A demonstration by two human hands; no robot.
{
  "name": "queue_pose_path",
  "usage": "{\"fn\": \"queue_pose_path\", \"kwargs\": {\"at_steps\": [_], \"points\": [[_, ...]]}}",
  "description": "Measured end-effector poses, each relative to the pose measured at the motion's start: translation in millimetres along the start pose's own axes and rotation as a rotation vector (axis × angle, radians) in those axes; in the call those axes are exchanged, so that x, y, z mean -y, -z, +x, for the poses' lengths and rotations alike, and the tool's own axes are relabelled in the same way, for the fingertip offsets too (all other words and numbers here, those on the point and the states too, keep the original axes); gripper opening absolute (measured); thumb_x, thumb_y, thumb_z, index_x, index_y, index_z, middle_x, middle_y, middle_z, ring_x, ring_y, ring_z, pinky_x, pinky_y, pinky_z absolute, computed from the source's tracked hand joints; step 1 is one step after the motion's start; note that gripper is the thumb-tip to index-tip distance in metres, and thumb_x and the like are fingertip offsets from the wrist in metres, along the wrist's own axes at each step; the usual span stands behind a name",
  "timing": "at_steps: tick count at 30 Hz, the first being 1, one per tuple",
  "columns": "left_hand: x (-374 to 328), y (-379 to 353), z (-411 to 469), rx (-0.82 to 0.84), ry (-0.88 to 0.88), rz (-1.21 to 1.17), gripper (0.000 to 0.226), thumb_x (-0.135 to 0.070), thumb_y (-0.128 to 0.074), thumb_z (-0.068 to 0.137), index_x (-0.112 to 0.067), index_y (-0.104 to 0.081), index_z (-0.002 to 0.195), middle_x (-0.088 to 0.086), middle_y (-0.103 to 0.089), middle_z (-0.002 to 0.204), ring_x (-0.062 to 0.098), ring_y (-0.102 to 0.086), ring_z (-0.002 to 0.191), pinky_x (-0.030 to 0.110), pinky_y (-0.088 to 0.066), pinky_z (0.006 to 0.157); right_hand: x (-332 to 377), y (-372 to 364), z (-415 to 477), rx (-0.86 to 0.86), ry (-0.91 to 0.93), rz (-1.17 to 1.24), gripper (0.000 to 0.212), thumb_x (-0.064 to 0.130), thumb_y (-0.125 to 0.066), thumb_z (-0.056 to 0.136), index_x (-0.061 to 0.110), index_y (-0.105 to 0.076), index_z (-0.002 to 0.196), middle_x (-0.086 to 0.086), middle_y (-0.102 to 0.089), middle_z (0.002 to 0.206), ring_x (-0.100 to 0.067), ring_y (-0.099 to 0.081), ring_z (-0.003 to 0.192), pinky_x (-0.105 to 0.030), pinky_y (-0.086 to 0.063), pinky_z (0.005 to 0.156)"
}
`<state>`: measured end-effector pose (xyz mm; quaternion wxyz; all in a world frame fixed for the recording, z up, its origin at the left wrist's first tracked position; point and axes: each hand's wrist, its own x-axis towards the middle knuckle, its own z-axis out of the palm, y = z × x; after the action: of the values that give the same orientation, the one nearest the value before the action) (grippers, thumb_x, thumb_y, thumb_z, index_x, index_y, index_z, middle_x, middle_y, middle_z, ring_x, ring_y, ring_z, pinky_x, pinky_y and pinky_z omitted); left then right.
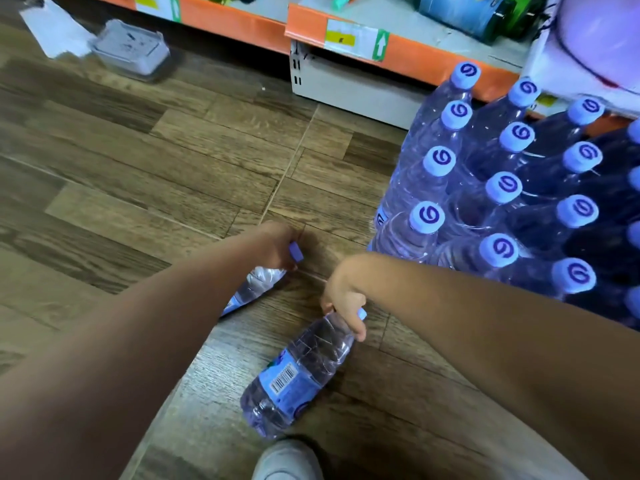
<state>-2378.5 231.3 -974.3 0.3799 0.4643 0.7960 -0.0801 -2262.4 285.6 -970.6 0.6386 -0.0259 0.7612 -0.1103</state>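
Two clear water bottles with light blue caps hang over the wooden floor (pixel 156 161). My left hand (pixel 277 245) grips the neck of the far bottle (pixel 254 285), whose body is partly hidden behind my forearm. My right hand (pixel 344 303) grips the neck of the near bottle (pixel 298 372), which tilts down to the left and shows a blue label with a barcode. Both bottles point cap-up toward the right.
A shrink-wrapped pack of several same bottles (pixel 512 188) stands at the right. A shop shelf with an orange price strip (pixel 398 46) runs along the top. A grey plastic box (pixel 130 50) and white paper (pixel 52 27) lie at the top left. A white shoe (pixel 287 460) shows at the bottom.
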Motion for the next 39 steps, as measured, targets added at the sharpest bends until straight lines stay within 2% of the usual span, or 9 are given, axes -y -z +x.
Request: {"fn": "queue_pose_path", "kwargs": {"at_steps": [3,8,11,14,19,23,26,30,39], "points": [[3,3,-1,-0.055,0.013,0.018,0.027,-0.030,-0.073,0.077,-0.019,-0.067,0.101,0.001,-0.065,0.091,0.019,-0.057,0.079,0.028,-0.046,0.069,0,-8,1,-0.053,-0.051,0.064,0.055,0.023,-0.058,0.094,0.003,-0.042,0.142,-0.008,-0.053,0.122,-0.018,-0.059,0.081,-0.009,-0.039,0.029],[26,32,-10,-0.158,0.007,0.012,0.034,-0.033,-0.075,0.075,-0.015,-0.070,0.104,0.010,-0.072,0.099,0.029,-0.067,0.092,0.032,-0.052,0.082,-12,3,-20,-0.162,0.102,0.781,0.030,0.005,-0.060,0.090,0.008,-0.048,0.117,-0.018,-0.059,0.112,-0.018,-0.057,0.063,-0.028,-0.055,0.067],[40,58,-21,-0.222,-0.013,0.032,0.033,-0.029,-0.072,0.079,-0.009,-0.071,0.105,0.015,-0.070,0.107,0.030,-0.064,0.102,0.024,-0.041,0.076,4,25,-38,-0.339,0.218,0.982,0.009,0.020,-0.053,0.096,0.019,-0.048,0.089,-0.009,-0.056,0.086,-0.016,-0.057,0.058,-0.023,-0.056,0.057],[45,84,-31,-0.281,-0.036,0.022,0.032,-0.021,-0.069,0.083,-0.005,-0.069,0.110,0.017,-0.069,0.111,0.030,-0.062,0.106,0.025,-0.039,0.076,20,49,-46,-0.637,0.206,0.759,0.014,0.021,-0.046,0.097,0.018,-0.052,0.084,-0.003,-0.049,0.070,-0.012,-0.050,0.048,-0.018,-0.043,0.040],[27,113,-41,-0.471,-0.080,-0.070,0.035,-0.015,-0.068,0.083,0.001,-0.064,0.114,0.021,-0.066,0.114,0.034,-0.059,0.108,0.032,-0.043,0.086,0,68,-81,-0.972,0.164,0.506,0.025,0.014,-0.044,0.097,0.004,-0.054,0.118,-0.004,-0.049,0.097,-0.015,-0.043,0.087,-0.010,-0.032,0.050],[10,126,-36,-0.618,-0.117,-0.129,0.041,-0.016,-0.069,0.082,-0.003,-0.062,0.121,0.021,-0.066,0.117,0.032,-0.059,0.111,0.028,-0.040,0.083,-37,72,-106,-1.076,0.066,0.471,0.002,0.015,-0.044,0.097,0.015,-0.041,0.098,-0.008,-0.051,0.097,-0.016,-0.041,0.084,-0.016,-0.033,0.054],[1,132,-27,-0.694,-0.113,-0.264,0.058,-0.019,-0.070,0.082,-0.009,-0.048,0.135,0.017,-0.060,0.129,0.029,-0.055,0.121,0.029,-0.039,0.101,-67,78,-124,-1.061,-0.053,0.413,0.008,0.021,-0.045,0.097,0.019,-0.037,0.098,-0.007,-0.052,0.092,-0.019,-0.043,0.084,-0.026,-0.032,0.064],[-17,142,-15,-0.799,-0.153,-0.332,0.043,-0.021,-0.066,0.084,-0.014,-0.056,0.125,0.014,-0.065,0.118,0.028,-0.059,0.109,0.022,-0.039,0.086,-103,79,-147,-1.053,-0.176,0.455,0.027,0.030,-0.051,0.096,0.013,-0.048,0.117,0.000,-0.046,0.078,-0.021,-0.043,0.085,-0.027,-0.031,0.057],[-54,157,0,-0.743,-0.178,0.221,0.037,-0.033,-0.054,0.090,-0.019,-0.044,0.124,0.010,-0.059,0.126,0.037,-0.057,0.109,0.041,-0.044,0.084,-163,74,-150,-1.245,-0.389,0.583,0.033,0.022,-0.058,0.089,0.014,-0.051,0.121,-0.013,-0.059,0.121,-0.025,-0.047,0.090,-0.026,-0.033,0.072]]}}
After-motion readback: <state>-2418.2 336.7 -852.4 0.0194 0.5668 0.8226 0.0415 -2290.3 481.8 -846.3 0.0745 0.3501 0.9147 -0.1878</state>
